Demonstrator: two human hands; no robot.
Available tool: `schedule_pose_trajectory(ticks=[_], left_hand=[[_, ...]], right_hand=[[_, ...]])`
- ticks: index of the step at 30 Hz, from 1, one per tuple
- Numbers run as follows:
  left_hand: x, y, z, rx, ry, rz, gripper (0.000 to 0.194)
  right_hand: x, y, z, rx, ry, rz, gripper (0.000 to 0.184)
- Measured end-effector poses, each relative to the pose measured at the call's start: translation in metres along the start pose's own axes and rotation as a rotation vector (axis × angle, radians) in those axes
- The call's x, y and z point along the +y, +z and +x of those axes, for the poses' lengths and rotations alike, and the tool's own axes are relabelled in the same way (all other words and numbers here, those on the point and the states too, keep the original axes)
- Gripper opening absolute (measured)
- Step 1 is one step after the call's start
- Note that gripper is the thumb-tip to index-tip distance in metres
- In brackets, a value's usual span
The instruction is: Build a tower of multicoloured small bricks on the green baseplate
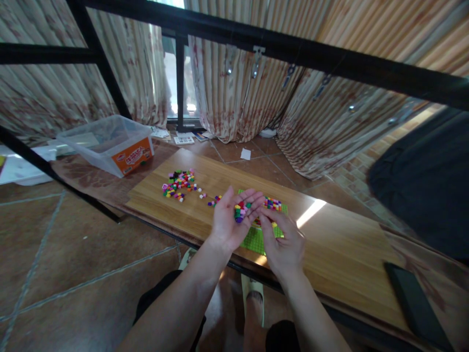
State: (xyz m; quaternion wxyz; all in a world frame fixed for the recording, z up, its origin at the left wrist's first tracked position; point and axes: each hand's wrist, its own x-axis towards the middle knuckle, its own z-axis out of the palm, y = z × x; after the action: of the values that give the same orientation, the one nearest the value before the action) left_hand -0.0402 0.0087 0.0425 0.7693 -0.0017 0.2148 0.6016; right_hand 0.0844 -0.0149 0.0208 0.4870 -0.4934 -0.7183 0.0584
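My left hand (224, 226) is turned palm up, its fingers stretched toward the right. Several small coloured toy bricks (240, 213) lie cupped in its palm. Close by, my right hand (287, 243) has thumb and forefinger pinched together near the left fingertips; whatever is between them is too small to make out. Beneath both hands lies a green baseplate (255, 240), partly hidden by them. Rows of coloured bricks (273, 204) cover its far side. To the left, a loose pile of bricks (179, 183) is spread on the wooden board, with a few strays trailing toward my hands.
The long wooden board (340, 244) rests on a cloth-covered surface. A clear plastic bin (106, 142) with an orange label stands at the left end. A dark flat device (415, 298) lies at the right end. A black metal bar (278, 41) crosses overhead, with clips hanging below it.
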Motion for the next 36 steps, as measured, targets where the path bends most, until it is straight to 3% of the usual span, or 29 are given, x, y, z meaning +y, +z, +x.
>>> schedule_pose_trajectory(ticks=[5, 8, 14, 21, 28, 32, 36], left_hand=[[0.0, 0.002, -0.003, -0.057, -0.043, 0.014, 0.043], [-0.003, 0.0, -0.002, -0.086, -0.048, 0.028, 0.044], [-0.007, -0.004, 0.002, -0.098, -0.031, 0.067, 0.041], [-0.008, -0.007, 0.003, 0.074, -0.021, 0.208, 0.021], [-0.01, -0.005, -0.003, -0.031, 0.042, 0.48, 0.022], [-0.012, -0.005, -0.004, -0.022, 0.065, 0.508, 0.023], [-0.01, -0.006, -0.003, -0.059, -0.021, 0.451, 0.023]], right_hand=[[-0.008, 0.004, 0.002, -0.131, -0.014, 0.046, 0.019], [-0.01, 0.007, 0.003, -0.146, -0.021, 0.034, 0.02], [-0.012, 0.012, 0.004, -0.137, 0.006, 0.049, 0.014], [0.002, 0.007, 0.007, -0.019, 0.019, -0.01, 0.016], [0.011, 0.004, 0.008, 0.009, -0.019, -0.087, 0.015], [0.009, 0.002, 0.009, -0.025, 0.019, -0.038, 0.016], [0.006, 0.001, 0.011, -0.017, 0.078, 0.104, 0.014]])
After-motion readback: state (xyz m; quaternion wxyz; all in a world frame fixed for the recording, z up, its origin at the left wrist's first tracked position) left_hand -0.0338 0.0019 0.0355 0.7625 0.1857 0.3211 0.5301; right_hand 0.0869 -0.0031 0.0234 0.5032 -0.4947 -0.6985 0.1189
